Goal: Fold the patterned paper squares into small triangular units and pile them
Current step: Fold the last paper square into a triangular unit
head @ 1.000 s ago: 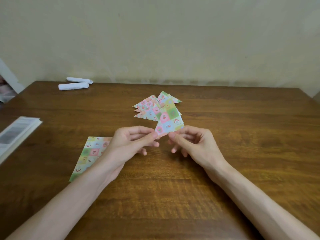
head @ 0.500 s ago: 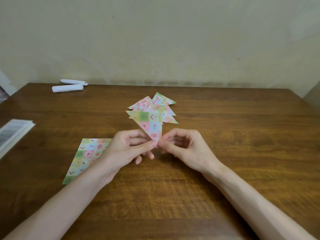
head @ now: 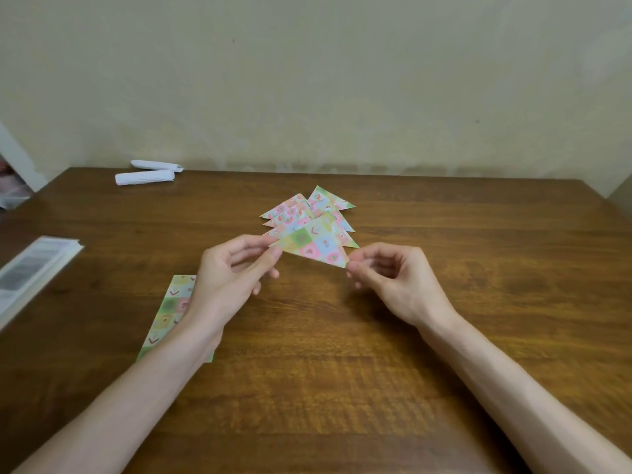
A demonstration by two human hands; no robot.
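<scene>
A folded patterned triangle (head: 313, 246) is held in the air between both hands, above the wooden table (head: 444, 234), its long edge slanting down towards the right hand. The left hand (head: 229, 278) pinches the triangle's left corner between thumb and forefinger, the other fingers curled beneath. The right hand (head: 393, 285) pinches the opposite lower corner with thumb and forefinger tips, its palm turned inward. Just beyond the hands lies the pile of finished triangles (head: 307, 208), overlapping and fanned. Partly under the left wrist lie flat patterned sheets (head: 171, 309). Further left of that hand is a stack of printed paper (head: 30, 271), and far beyond it two white rolls (head: 145, 177).
</scene>
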